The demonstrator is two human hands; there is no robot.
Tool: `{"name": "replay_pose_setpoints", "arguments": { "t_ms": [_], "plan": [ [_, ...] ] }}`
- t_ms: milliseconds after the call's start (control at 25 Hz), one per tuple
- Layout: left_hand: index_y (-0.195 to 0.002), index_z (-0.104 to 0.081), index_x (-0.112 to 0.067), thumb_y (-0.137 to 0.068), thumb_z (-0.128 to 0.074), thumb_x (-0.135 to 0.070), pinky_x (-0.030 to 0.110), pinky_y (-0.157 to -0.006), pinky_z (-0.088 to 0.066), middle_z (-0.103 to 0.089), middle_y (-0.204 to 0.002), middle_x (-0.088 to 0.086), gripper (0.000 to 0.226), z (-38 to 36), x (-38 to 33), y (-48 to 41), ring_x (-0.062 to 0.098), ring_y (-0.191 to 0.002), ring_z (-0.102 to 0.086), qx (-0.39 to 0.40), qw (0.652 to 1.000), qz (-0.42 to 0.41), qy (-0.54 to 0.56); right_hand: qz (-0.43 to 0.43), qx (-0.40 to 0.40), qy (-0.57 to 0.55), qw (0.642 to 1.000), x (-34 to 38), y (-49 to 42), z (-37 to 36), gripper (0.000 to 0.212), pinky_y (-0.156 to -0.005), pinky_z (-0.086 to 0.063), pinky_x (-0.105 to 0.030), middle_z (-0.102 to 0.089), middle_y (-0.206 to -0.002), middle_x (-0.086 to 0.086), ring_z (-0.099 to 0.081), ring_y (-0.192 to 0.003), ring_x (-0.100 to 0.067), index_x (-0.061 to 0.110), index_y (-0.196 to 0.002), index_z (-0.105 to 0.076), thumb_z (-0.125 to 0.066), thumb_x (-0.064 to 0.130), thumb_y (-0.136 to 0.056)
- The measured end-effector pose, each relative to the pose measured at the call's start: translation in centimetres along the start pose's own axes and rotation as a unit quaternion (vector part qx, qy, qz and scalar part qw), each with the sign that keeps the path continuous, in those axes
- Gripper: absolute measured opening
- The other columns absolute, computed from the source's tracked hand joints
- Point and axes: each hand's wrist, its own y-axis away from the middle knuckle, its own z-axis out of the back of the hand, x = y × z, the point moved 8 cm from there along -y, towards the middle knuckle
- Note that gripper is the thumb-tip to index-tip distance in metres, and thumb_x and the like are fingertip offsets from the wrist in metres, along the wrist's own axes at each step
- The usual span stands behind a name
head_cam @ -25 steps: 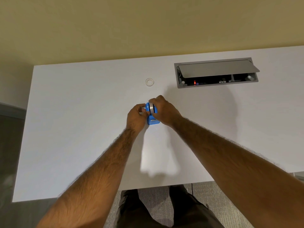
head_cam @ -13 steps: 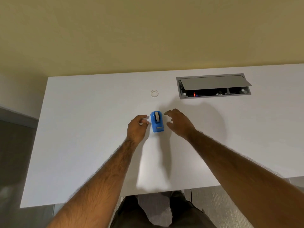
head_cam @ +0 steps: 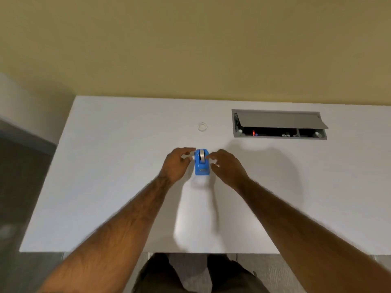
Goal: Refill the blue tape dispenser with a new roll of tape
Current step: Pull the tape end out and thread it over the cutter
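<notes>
I see the blue tape dispenser (head_cam: pixel 202 162) standing on the white tabletop (head_cam: pixel 105 176), a little above the middle of the frame, with its cutter end pointing toward the lower edge. A roll of tape (head_cam: pixel 202 155) sits in its upper half, showing as a grey band running down the dispenser's centre.

My left hand (head_cam: pixel 176 163) sits just to the left of the dispenser, the grip spread, fingers loosely curled and pointing right toward the blue body. The fingertips are close to the dispenser's side; whether they touch it I cannot tell, since that edge is blurred. My right hand (head_cam: pixel 227 166) mirrors it on the right side, its grip also spread, the thumb and forefinger reaching toward the top of the roll. Nothing is pinched in either hand as far as I can see. Both forearms run in from the lower corners of the frame and meet around the dispenser.

Above the dispenser, toward the tabletop's far edge, lies a small clear ring (head_cam: pixel 202 126), flat on the surface and well apart from both hands. In the upper right of the tabletop a grey cable hatch (head_cam: pixel 279 123) is set into the surface, its lid tilted open, with a small red light glowing in the dark slot beneath. A yellowish wall (head_cam: pixel 190 43) fills the top of the frame, and grey floor shows at the far left.
</notes>
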Motion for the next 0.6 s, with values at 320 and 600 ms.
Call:
{"name": "replay_pose_setpoints", "arguments": {
  "t_ms": [320, 600],
  "plan": [
    [-0.131, -0.062, -0.005, -0.097, -0.044, -0.008, 0.024, -0.101, -0.037, -0.063, -0.127, 0.013, 0.038, -4.1, 0.5, -0.2, 0.022, -0.115, -0.055, -0.005, 0.995, -0.093, -0.036, 0.083, 0.022, 0.031, 0.996, 0.2, -2.2, -1.1, 0.03, -0.086, -0.052, -0.042, -0.06, -0.114, -0.011, -0.062, -0.097, -0.028, 0.015, -0.119, -0.063, -0.051, 0.011, -0.092],
    [-0.131, -0.06, -0.019, -0.086, -0.075, -0.022, 0.03, -0.099, -0.043, -0.062, -0.128, 0.003, 0.047, -5.5, 2.4, -1.4, 0.015, -0.112, -0.055, 0.027, 0.999, -0.015, -0.013, 0.065, 0.036, 0.032, 0.997, -0.2, -3.5, -1.5, 0.034, -0.085, -0.052, -0.033, -0.062, -0.116, -0.01, -0.062, -0.099, -0.025, 0.012, -0.123, -0.061, -0.056, 0.015, -0.089]
  ]
}}
